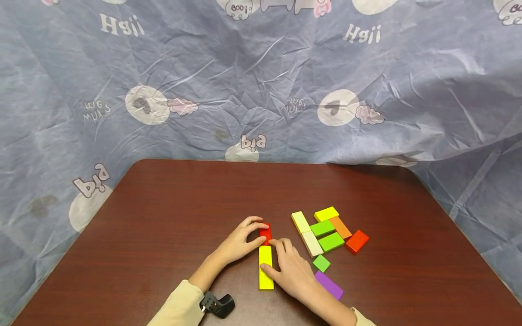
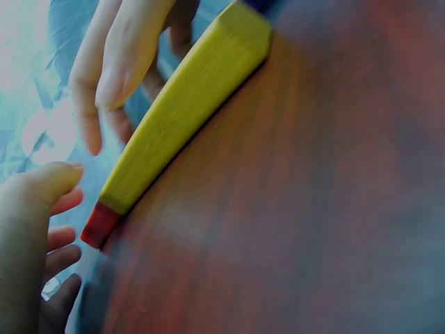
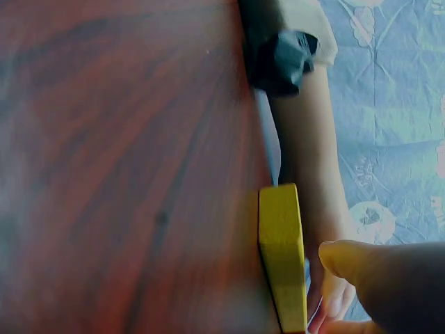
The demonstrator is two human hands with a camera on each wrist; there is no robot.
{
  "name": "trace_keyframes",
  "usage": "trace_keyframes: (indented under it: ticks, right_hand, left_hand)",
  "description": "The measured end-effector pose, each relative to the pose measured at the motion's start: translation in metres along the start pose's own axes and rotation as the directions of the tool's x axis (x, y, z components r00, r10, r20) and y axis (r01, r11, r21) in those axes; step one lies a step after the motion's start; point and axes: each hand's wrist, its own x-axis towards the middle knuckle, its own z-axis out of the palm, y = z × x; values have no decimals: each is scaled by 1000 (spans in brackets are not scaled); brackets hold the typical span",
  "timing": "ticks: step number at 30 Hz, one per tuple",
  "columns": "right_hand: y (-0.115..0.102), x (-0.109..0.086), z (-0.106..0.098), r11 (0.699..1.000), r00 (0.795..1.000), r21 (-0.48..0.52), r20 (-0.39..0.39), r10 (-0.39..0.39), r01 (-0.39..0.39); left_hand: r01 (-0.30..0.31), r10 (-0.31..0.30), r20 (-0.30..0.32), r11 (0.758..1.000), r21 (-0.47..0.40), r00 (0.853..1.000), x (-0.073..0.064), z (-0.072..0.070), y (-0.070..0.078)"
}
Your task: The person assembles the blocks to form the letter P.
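A red block [image 1: 266,232] and a long yellow block [image 1: 266,283] lie end to end in a line on the table. My left hand [image 1: 241,240] is at the red block, its thumb and forefinger spread and overlapping its left side. In the left wrist view, that hand's thumb and fingers [image 2: 61,182] appear just beyond the red end [image 2: 103,224]. My right hand [image 1: 292,269] is on the other side of the line, thumb over the yellow block and fingertips near the red block's near end. The right wrist view shows its thumb [image 3: 341,261] beside the yellow block [image 3: 281,236].
Right of the hands lie several blocks: pale ones [image 1: 311,244], green ones [image 1: 331,242], a yellow one [image 1: 326,213], an orange one [image 1: 340,227] and a red one [image 1: 357,242]. A purple block [image 1: 328,286] is beside the right forearm. A black camera [image 1: 219,304] sits at the left wrist.
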Motion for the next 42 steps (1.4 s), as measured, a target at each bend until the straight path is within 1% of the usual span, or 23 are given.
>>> trace_keyframes:
  ticks: [3,6,8,10,12,14,18,21,24,28,32,34,37,40,42]
  right_hand:
    - [5,3,0,999,1000,41,-19,-14,14]
    - [12,7,1,993,999,109,-17,-45,47]
    - [17,10,2,985,997,156,-12,-73,74]
    - [21,12,4,977,994,186,-4,-105,104]
    - [24,13,6,971,991,201,8,-135,131]
    - [26,14,7,967,987,202,20,-160,153]
    - [28,14,9,963,982,213,48,-181,167]
    - [29,15,8,960,981,225,61,-186,168]
    - [31,16,7,960,980,219,64,-191,173]
    - [34,18,4,964,980,204,59,-189,173]
    - [37,20,2,962,979,203,52,-195,181]
    - [37,20,0,962,978,197,55,-202,188]
    - [40,21,-5,967,980,182,50,-193,181]
    - [46,24,-16,981,988,117,8,-156,154]
    - [53,27,-24,990,991,48,-36,-131,132]
  left_hand:
    - [16,-16,-2,1000,19,1000,-8,2,3]
    - [44,-47,30,996,79,998,-21,2,9]
    - [49,-57,56,990,129,997,-30,2,13]
    - [47,-58,66,986,158,996,-39,1,19]
    - [36,-49,70,984,175,996,-47,1,24]
    - [10,-26,77,979,205,997,-54,3,29]
    - [-41,15,101,964,263,995,-61,6,36]
    - [-47,18,101,958,285,995,-62,8,38]
    - [-31,4,96,959,281,995,-61,9,39]
    - [-17,-12,110,965,263,994,-58,11,40]
    - [-23,-6,109,966,258,994,-55,12,41]
    - [-37,9,104,960,278,995,-53,12,42]
    - [-56,30,84,943,327,996,-49,10,43]
    - [-61,41,64,934,352,997,-42,6,43]
    - [-63,43,63,932,358,997,-37,5,43]
